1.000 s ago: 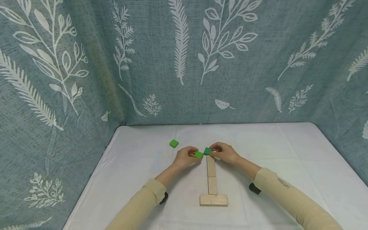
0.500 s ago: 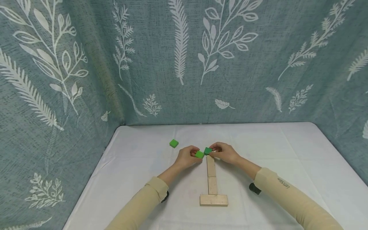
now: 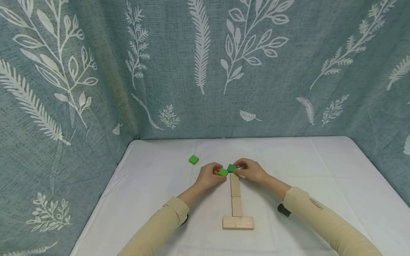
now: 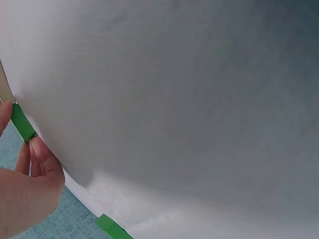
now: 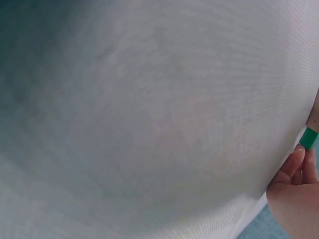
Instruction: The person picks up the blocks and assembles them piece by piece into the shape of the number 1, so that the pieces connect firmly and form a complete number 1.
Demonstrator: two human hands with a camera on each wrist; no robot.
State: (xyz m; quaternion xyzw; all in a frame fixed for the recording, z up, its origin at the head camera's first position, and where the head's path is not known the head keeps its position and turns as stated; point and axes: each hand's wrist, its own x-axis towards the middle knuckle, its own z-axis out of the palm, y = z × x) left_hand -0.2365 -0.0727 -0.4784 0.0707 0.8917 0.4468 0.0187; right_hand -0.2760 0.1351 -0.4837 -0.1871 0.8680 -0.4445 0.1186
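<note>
My left hand [image 3: 209, 175] pinches a light green square block [image 3: 222, 172] between thumb and fingers. The same block [image 4: 22, 122] shows at the left edge of the left wrist view. Opposite it, my right hand [image 3: 251, 170] pinches a darker green block [image 3: 231, 168] at the far end of a wooden block [image 3: 235, 185]. The two green blocks are corner to corner; whether they touch is hard to tell. A second wooden block [image 3: 236, 206] continues the line nearer to me, down to a crosswise wooden block [image 3: 238, 223], making an upside-down T.
Another light green block [image 3: 193, 159] lies on the white-covered table [image 3: 153, 177], beyond my left hand. A teal curtain [image 3: 179, 71] with white leaf prints hangs behind the table's back edge and along the sides.
My left hand has shifted slightly right, bringing its light green block closer to the darker one. My right hand and the wooden blocks stay where they were.
</note>
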